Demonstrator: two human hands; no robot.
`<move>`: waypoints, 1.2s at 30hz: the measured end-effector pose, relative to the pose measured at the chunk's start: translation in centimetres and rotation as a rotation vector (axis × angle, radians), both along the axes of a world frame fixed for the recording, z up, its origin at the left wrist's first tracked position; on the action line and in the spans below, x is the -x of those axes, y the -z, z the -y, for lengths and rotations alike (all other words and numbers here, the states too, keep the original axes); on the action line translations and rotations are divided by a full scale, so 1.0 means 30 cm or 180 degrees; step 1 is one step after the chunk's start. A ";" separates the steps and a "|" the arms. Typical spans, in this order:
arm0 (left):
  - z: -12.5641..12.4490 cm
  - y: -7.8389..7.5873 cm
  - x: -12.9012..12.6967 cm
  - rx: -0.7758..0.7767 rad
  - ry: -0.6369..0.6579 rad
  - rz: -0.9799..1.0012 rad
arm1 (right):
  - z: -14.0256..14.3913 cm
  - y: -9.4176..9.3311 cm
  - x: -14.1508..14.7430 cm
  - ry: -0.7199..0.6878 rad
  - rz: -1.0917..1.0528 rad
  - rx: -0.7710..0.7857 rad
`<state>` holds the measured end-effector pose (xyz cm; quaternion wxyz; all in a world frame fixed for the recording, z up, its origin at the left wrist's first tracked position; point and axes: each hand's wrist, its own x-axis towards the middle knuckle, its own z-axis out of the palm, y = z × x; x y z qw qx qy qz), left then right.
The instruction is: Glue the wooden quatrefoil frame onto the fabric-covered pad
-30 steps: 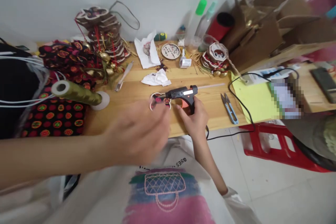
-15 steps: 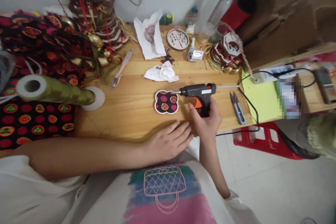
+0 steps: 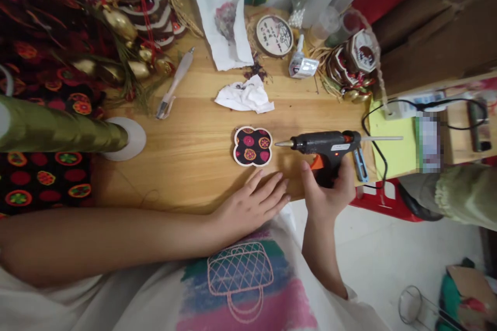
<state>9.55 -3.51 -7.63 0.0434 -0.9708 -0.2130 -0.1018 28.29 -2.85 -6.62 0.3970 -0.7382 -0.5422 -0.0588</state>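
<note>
My right hand is wrapped round the grip of a black hot glue gun with an orange trigger and a glue stick poking out of its back. Its metal nozzle points left, just right of a flower-shaped piece with a pale rim and dark patterned fabric face. That piece lies flat on the wooden table. My left hand rests flat at the table's front edge, fingers stretched out and holding nothing, below the flower-shaped piece.
A crumpled tissue, a pen-like tool, a small glue bottle and a round tin lie behind. Left stands a roll of green ribbon. Blue thread snips and yellow paper lie right, near a black cord.
My right hand has drawn the glue gun to the right, so its nozzle is no longer over the flower-shaped piece. The view has shifted closer; my left hand stays at the table edge.
</note>
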 end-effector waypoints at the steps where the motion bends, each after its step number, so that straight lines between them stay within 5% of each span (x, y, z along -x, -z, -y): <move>1: 0.001 0.000 0.000 0.0014 -0.0016 0.0005 | 0.007 0.004 -0.006 -0.0031 0.0093 -0.0007; 15: 0.001 0.000 0.001 0.0144 -0.0055 0.0051 | 0.017 0.031 -0.017 -0.0589 0.1057 0.0133; 36: -0.002 -0.011 0.005 0.0226 -0.0019 0.0017 | 0.026 0.036 -0.028 -0.0821 0.1080 0.0248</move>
